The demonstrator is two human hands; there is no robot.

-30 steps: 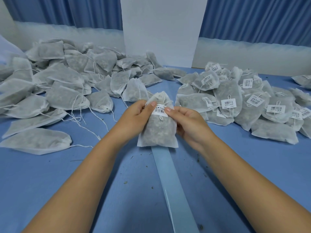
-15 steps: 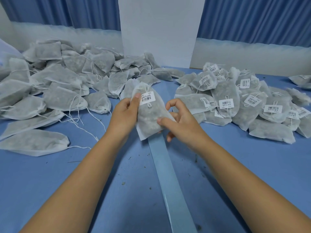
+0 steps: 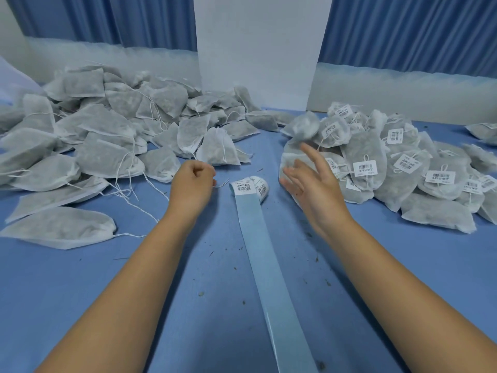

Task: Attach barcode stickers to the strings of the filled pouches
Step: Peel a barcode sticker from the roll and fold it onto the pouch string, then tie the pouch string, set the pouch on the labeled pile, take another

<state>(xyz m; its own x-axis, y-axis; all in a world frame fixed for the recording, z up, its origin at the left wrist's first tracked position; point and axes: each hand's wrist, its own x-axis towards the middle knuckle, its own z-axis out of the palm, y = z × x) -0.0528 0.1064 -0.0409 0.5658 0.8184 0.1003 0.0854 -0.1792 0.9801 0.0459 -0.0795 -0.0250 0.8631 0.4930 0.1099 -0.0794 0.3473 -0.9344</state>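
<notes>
My left hand (image 3: 193,181) hovers over the blue table with its fingers curled in, and I see nothing in it; a thin string end lies just to its right. My right hand (image 3: 309,181) is open with fingers spread, at the left edge of the labelled pouch pile (image 3: 390,170). A blurred pouch (image 3: 304,127) sits at that pile's near-left top, apart from my fingers. The sticker roll (image 3: 259,187) lies between my hands, one barcode sticker (image 3: 243,187) showing at the end of its backing strip (image 3: 269,265). Unlabelled pouches (image 3: 107,146) with loose strings are heaped on the left.
A white upright panel (image 3: 258,49) stands at the back centre, with blue curtains behind it. Small crumbs are scattered on the blue table (image 3: 188,305). A few more labelled pouches (image 3: 484,130) lie at the far right edge.
The pouch both hands held has left them and now lies blurred on the labelled pile at the right. My right hand opened and swung right; my left hand curled shut.
</notes>
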